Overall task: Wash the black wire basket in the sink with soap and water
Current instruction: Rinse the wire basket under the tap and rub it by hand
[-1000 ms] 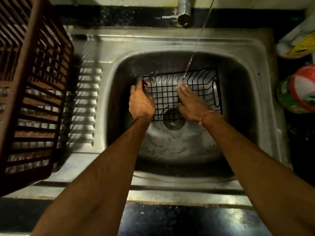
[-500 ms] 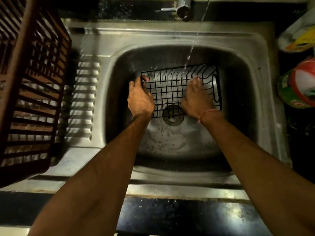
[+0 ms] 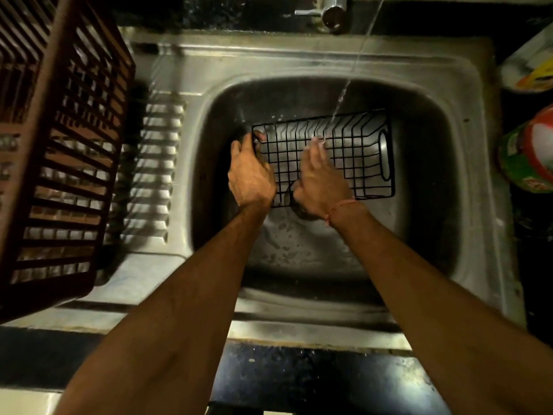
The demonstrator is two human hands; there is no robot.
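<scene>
1. At the far left, a brown slatted plastic crate (image 3: 59,163) stands tilted over the ribbed steel drainboard (image 3: 149,175) beside the basin.
2. Left of centre, the left hand (image 3: 250,175) grips the left end of the black wire basket (image 3: 353,151), fingers curled over its rim and thumb on the outer side.
3. At centre, the basket lies inside the stainless steel sink (image 3: 466,145), its grid floor facing the camera, its near edge over the drain (image 3: 299,209), which the hands mostly hide.
4. Just right of the left hand, the right hand (image 3: 321,181) lies flat on the basket's wire grid, fingers straight and held together, holding nothing; an orange thread bracelet (image 3: 341,208) circles its wrist.
5. Above, a thin stream of water (image 3: 344,88) falls at a slant from the upper right and strikes the basket close to the right hand's fingertips (image 3: 314,145), while the chrome tap (image 3: 330,10) sits at the back edge.
6. At the far right, a green and red packet (image 3: 529,154) and a white and yellow wrapper (image 3: 532,67) rest on the dark counter (image 3: 299,381).
</scene>
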